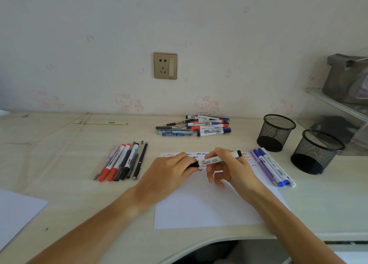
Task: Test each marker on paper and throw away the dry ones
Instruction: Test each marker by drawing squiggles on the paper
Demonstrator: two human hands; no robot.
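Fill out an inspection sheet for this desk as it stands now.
Surface: pale wooden desk.
Job's things: black marker held over the test paper, squiggles along its top; mixed pile at the back; pen row left; blue and purple row right.
Clutter: two mesh cups, spare sheet, chopsticks.
Hands: left hand grips the marker's black end; right hand pinches the barrel.
Cables: pink cord.
Surroundings: wall socket, clear shelf.

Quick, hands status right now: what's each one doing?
Left hand: closed on the black cap end of the marker.
Right hand: gripping the same marker's white barrel, above the paper.
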